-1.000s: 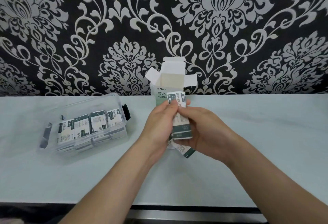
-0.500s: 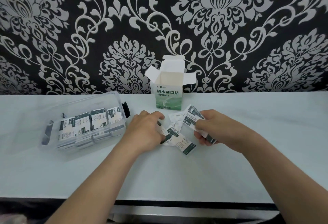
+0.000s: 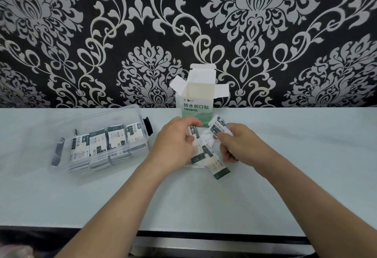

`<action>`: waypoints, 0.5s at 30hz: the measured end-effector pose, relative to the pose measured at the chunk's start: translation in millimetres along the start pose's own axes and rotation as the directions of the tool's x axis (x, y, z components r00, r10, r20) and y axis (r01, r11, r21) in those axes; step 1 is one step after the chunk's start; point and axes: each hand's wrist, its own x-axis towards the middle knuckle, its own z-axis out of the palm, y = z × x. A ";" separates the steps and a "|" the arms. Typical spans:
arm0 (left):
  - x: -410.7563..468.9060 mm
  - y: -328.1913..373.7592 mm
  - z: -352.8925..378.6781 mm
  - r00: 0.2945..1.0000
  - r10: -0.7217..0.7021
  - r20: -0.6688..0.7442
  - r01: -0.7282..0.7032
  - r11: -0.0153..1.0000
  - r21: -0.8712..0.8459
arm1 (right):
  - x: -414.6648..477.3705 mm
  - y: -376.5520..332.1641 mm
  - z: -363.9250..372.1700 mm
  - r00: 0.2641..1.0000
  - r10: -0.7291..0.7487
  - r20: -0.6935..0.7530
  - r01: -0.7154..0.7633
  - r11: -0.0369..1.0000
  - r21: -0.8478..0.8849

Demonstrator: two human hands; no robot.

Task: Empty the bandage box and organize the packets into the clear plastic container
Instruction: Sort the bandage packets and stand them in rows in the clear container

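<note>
The green and white bandage box (image 3: 196, 106) stands upright with its top flaps open at the back of the table, against the wall. In front of it lie several loose bandage packets (image 3: 212, 160) in a small heap. My left hand (image 3: 175, 145) rests on the heap's left side and pinches one packet between thumb and fingers. My right hand (image 3: 238, 145) holds a small stack of packets (image 3: 219, 127) just above the heap. The clear plastic container (image 3: 61, 168) sits open to the left, with several packets standing in a row inside.
A white table (image 3: 306, 166) stretches to both sides and toward me. The black and silver patterned wall (image 3: 122, 33) rises right behind the box. The table's front edge (image 3: 204, 230) runs below my forearms.
A second ago both hands held a packet stack together above the table. They dropped apart to the heap; now the left hand pinches a packet and the right hand holds its stack closer in.
</note>
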 end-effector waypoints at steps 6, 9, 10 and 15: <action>-7.2 10.4 1.1 0.999 0.036 -0.002 -0.034 0.928 -0.370 | -14.2 -8.6 4.1 0.963 -0.007 0.270 -0.108 0.906 0.408; -7.8 9.5 9.1 0.982 0.144 -0.126 -0.166 0.967 -0.193 | -17.6 -9.5 6.5 0.925 -0.046 0.376 -0.153 0.863 0.481; -7.2 7.8 9.9 0.970 0.186 -0.157 -0.207 0.970 -0.129 | -17.2 -9.0 6.8 0.927 -0.053 0.372 -0.144 0.865 0.481; -7.9 1.1 3.8 0.951 0.301 -0.070 -0.307 0.947 -0.097 | -14.9 -10.2 -1.1 0.906 -0.075 0.416 -0.108 0.910 0.401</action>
